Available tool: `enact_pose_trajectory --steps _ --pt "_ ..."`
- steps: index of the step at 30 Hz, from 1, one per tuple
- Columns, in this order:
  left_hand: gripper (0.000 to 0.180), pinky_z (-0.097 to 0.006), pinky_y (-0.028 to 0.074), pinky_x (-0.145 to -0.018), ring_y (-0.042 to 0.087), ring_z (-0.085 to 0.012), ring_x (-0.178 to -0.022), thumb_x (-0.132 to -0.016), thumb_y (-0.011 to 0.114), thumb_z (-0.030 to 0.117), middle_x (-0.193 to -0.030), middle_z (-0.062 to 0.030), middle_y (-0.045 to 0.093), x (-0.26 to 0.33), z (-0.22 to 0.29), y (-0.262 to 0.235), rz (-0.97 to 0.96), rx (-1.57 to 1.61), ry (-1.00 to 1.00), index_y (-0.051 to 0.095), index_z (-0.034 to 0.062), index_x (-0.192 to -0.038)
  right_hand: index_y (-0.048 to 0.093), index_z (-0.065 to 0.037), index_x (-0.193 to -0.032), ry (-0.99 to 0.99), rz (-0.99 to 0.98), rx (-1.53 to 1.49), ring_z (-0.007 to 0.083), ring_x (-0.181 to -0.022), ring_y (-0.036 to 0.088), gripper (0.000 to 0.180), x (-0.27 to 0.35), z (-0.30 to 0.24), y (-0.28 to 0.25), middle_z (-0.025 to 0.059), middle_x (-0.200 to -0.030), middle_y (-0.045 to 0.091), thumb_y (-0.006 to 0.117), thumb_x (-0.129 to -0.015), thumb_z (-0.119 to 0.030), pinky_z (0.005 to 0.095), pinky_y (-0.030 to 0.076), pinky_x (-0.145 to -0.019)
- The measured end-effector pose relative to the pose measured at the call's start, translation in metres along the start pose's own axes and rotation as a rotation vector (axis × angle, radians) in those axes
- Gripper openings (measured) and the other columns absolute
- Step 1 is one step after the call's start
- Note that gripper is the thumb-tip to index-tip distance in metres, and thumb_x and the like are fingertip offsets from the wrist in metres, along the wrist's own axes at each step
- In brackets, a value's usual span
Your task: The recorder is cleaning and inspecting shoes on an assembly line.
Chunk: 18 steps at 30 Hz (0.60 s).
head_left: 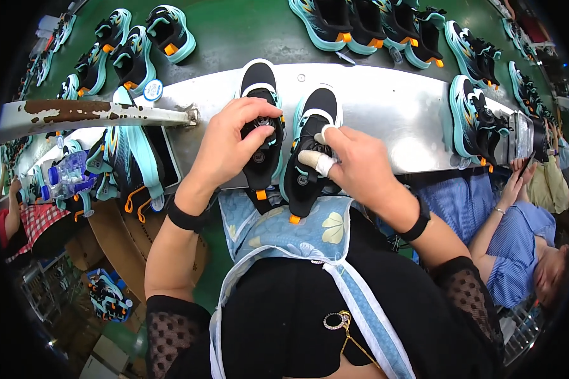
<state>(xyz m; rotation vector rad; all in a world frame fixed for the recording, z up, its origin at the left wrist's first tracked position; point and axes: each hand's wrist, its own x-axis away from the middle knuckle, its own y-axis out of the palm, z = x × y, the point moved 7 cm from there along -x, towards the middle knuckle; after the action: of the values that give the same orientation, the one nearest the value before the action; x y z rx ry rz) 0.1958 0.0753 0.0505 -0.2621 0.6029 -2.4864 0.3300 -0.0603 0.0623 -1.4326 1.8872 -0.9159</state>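
Observation:
Two black sneakers with teal-and-white soles and orange heel tabs lie side by side before me, toes pointing away: a left sneaker (259, 76) and a right sneaker (321, 100). Over the left one's laces and tongue my left hand (229, 138) curves, with thumb and index finger apart. My right hand (359, 161) reaches onto the right sneaker's dark laces (311, 140). Pale finger covers wrap its thumb and index finger, whose tips are apart. Any thin lace strand between the fingers is too small to make out.
The sneakers rest on a metal bench (385, 95). A chipped white bar (88, 115) crosses its left side. Beyond is a green surface (234, 31) with rows of similar sneakers (363, 25). More sneakers (468, 120) stand right, near a person in blue (518, 234).

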Motion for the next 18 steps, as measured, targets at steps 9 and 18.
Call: enact_pose_trajectory --steps 9,18 --pt "0.02 -0.032 0.048 -0.086 0.062 -0.0214 -0.097 -0.087 0.063 0.004 -0.103 -0.0094 0.066 0.026 0.053 -0.009 0.414 -0.365 0.209 0.066 0.0006 -0.106 0.063 -0.007 -0.099 -0.081 0.016 -0.056 0.0343 -0.075 0.059 0.031 0.002 0.004 0.007 0.0104 -0.081 0.056 0.076 -0.079 -0.028 0.0435 0.048 -0.067" --pt "0.032 -0.022 0.041 -0.048 0.061 -0.0141 -0.065 -0.104 0.045 0.024 -0.103 -0.0183 0.066 0.076 0.002 0.106 -0.056 1.12 -0.76 0.057 -0.0024 -0.119 0.067 -0.015 -0.121 -0.19 -0.368 -0.418 0.0272 -0.073 0.057 0.042 -0.014 0.013 -0.008 0.0121 -0.084 0.058 0.075 -0.081 -0.022 0.0379 0.047 -0.068"
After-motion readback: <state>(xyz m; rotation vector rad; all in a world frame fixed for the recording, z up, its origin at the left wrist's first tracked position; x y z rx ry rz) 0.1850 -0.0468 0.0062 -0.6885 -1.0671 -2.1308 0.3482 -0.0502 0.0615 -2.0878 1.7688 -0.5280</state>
